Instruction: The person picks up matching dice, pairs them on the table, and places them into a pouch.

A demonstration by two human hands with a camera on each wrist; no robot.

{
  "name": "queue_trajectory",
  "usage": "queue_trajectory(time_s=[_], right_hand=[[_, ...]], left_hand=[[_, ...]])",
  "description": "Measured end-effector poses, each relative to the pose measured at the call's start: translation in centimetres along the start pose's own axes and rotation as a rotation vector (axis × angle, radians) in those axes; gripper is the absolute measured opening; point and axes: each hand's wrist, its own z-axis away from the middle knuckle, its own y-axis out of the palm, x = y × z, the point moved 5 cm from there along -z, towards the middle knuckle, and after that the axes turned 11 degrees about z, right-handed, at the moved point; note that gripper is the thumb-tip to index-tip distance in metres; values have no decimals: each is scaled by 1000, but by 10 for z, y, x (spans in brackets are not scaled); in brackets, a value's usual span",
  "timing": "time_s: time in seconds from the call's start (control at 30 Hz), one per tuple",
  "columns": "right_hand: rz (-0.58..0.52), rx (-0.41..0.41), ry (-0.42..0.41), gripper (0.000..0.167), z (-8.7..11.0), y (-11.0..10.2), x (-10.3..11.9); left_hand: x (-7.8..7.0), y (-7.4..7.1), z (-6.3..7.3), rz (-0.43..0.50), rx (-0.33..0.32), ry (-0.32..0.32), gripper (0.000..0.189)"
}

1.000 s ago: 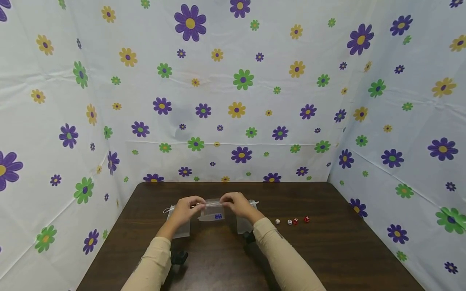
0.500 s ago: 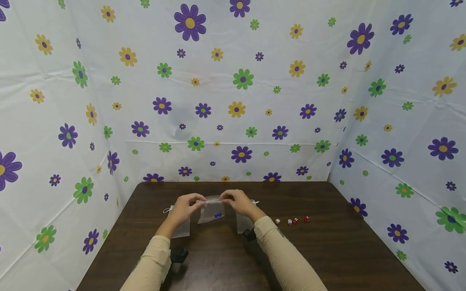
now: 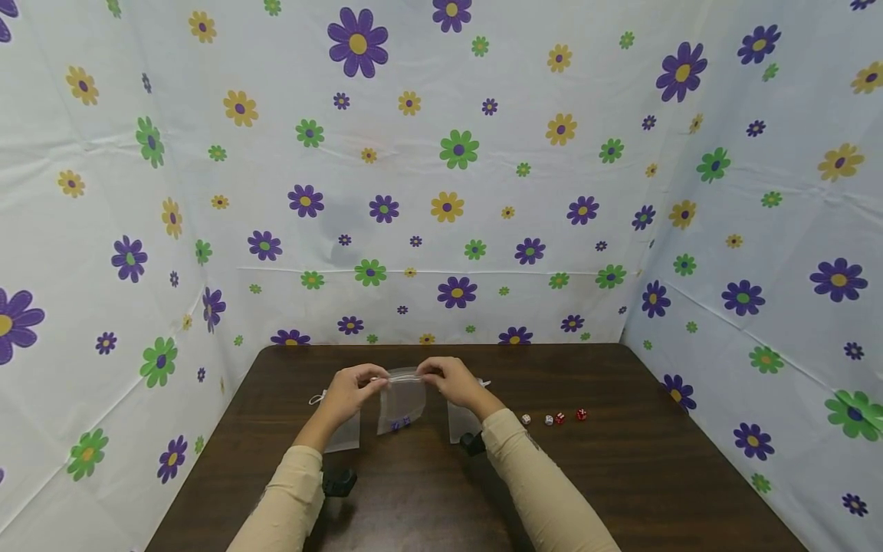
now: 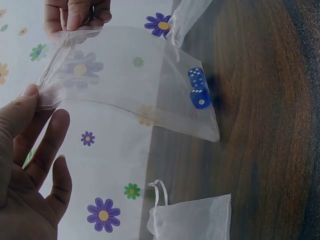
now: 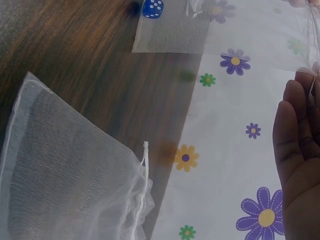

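Note:
A sheer white mesh drawstring pouch [image 3: 403, 400] hangs between my two hands above the table. My left hand [image 3: 350, 392] pinches one top corner between thumb and index finger; in the left wrist view its other fingers [image 4: 60, 185] are loosely spread. The opposite top corner is pinched by my right hand [image 3: 451, 382]. Two blue dice [image 4: 199, 89] with white dots lie at the bottom of the pouch, seen through the mesh. In the right wrist view one blue die [image 5: 153, 8] shows at the pouch's lower edge.
A second mesh pouch [image 3: 345, 435] lies on the dark wooden table [image 3: 414, 498] beneath my left hand, a third pouch [image 3: 462, 423] beneath my right. To the right are two white dice [image 3: 526, 419] and two red dice [image 3: 582, 415]. Flowered cloth walls [image 3: 448, 230] surround the table.
The held pouch has risen slightly and now hangs down longer. The blue dice inside have slid lower and a little left. Both hands keep their pinch.

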Motion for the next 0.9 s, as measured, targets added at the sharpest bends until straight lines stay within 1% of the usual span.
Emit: queue_trajectory(time_s=[0.27, 0.63, 0.8, 0.9], right_hand=[[-11, 4, 13, 13, 1, 0, -1], [-27, -4, -6, 15, 4, -2, 2], [-21, -8, -17, 15, 3, -1, 1], [-43, -16, -22, 19, 4, -1, 0]], left_hand=[[1, 0, -1, 20, -8, -25, 9], [1, 1, 1, 26, -9, -46, 10], [3, 1, 2, 14, -13, -41, 11], [4, 0, 3, 5, -25, -33, 10]])
